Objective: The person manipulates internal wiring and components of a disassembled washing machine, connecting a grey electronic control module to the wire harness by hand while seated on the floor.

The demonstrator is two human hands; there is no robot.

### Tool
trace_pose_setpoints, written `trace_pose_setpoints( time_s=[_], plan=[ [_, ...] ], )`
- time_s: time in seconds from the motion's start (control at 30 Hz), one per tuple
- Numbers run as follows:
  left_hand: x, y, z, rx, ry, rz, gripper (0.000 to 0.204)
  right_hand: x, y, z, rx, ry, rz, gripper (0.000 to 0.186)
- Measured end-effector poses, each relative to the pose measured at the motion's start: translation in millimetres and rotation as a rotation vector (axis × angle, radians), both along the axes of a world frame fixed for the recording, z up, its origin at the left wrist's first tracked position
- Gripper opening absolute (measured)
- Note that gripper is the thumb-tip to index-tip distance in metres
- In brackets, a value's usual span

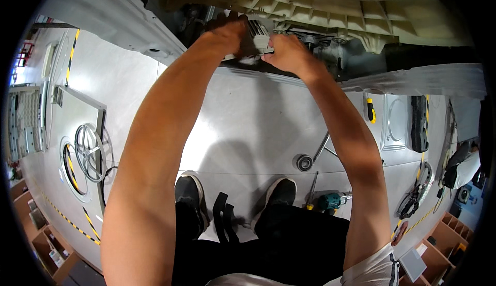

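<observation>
Both arms reach up to the opening under a large cream ribbed plastic tub (pixel 361 14). Between the hands sits a pale box-like part with dark slots (pixel 260 43), much of it covered or in shadow. At its left side, my left hand (pixel 228 31) is closed against it, with fingertips partly lost in the dark. My right hand (pixel 290 53) has curled fingers and a thumb pinching the part's right end. Dark metal fittings (pixel 311 43) show just right of that hand. A grey sheet-metal cabinet edge (pixel 408 78) runs below the tub.
On the floor lie a drill (pixel 333 200), a screwdriver (pixel 311 192), a round dark roll-like part (pixel 304 162) and a yellow-handled tool (pixel 371 111). Metal panels (pixel 395 125) rest at the right. A door panel with a ring (pixel 89 151) stands left. Wooden bins (pixel 54 244) line the rim.
</observation>
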State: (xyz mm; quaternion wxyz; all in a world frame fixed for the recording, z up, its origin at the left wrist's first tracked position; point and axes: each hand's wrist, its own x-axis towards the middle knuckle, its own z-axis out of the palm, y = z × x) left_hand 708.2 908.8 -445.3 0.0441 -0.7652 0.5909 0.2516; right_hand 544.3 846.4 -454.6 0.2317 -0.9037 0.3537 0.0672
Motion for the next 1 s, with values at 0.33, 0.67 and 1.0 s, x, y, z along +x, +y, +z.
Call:
trace_pose_setpoints(
  time_s=[0.33, 0.67, 1.0],
  plan=[
    [-3.6, 2.8, -0.6, -0.12, -0.211, -0.208, 0.072, 2.6, 17.3, -23.4, -0.596, -0.254, 0.245, 0.042],
    [-6.9, 18.4, 10.1, -0.17, -0.26, -0.232, 0.057, 6.3, 16.5, -39.2, -0.55, -0.365, 0.284, 0.047],
    [-66.8, 104.2, 21.2, -0.988, -0.062, -0.411, 0.037, 4.4, 19.8, -14.8, -0.308, -0.48, 0.206, 0.026]
  ],
)
